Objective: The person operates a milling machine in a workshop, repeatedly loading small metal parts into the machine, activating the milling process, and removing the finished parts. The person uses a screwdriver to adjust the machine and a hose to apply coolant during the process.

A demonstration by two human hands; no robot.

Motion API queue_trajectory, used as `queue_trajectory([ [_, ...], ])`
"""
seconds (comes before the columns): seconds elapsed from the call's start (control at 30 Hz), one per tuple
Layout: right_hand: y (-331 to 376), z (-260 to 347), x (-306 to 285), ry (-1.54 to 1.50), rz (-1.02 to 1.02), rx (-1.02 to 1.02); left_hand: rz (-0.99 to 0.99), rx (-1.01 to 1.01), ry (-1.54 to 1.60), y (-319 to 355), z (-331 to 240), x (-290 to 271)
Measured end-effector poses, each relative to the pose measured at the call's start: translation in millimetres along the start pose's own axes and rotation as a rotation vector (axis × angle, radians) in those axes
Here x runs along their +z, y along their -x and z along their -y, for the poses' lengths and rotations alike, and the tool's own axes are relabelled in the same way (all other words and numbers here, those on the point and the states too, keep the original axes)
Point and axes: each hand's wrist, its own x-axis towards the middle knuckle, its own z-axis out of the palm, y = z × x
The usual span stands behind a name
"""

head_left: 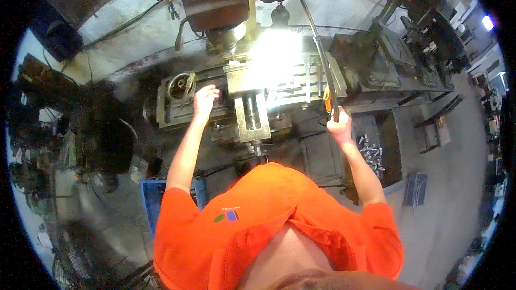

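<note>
In the head view my right hand (pixel 339 125) is closed round the dark lower end of a long lever (pixel 324 56), which runs down from the machine head (pixel 215 2). An orange-yellow handled tool (pixel 327 100) lies just beside that lever. My left hand (pixel 205 100) hovers over the left side of the machine table, its fingers loosely apart and nothing visible in them. Left of it sits a round dish (pixel 180 86) with a brush-like thing. To its right is a machine vise (pixel 251 115) with a screw, under the spindle (pixel 231 36). Strong glare hides the vise's far right part.
Small metal pieces lie on the slotted table (pixel 293 88) right of the vise. A bin of shiny metal parts (pixel 372 153) stands low at the right. A blue crate (pixel 151 204) is at my left. Another machine (pixel 376 64) stands to the right, with a blue-grey box (pixel 416 189) on the floor.
</note>
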Motion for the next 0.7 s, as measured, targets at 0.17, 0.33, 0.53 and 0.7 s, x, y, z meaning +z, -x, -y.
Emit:
queue_trajectory([
  [0.17,7.5,43.6,-55.5,0.137,0.18,0.262,-0.103,0.214,-0.192,-62.7,8.5,15.1],
  [0.33,1.4,118.1,-120.7,0.262,0.197,0.316,-0.011,-0.093,0.146,-77.0,-15.3,24.4],
  [0.53,-16.8,204.7,-185.6,0.694,-0.034,0.048,0.054,-0.307,0.135,-86.9,-9.0,15.2],
  [0.7,-23.1,229.3,-266.0,0.407,-0.655,-0.846,0.091,-0.438,0.212,-98.3,-19.4,32.3],
])
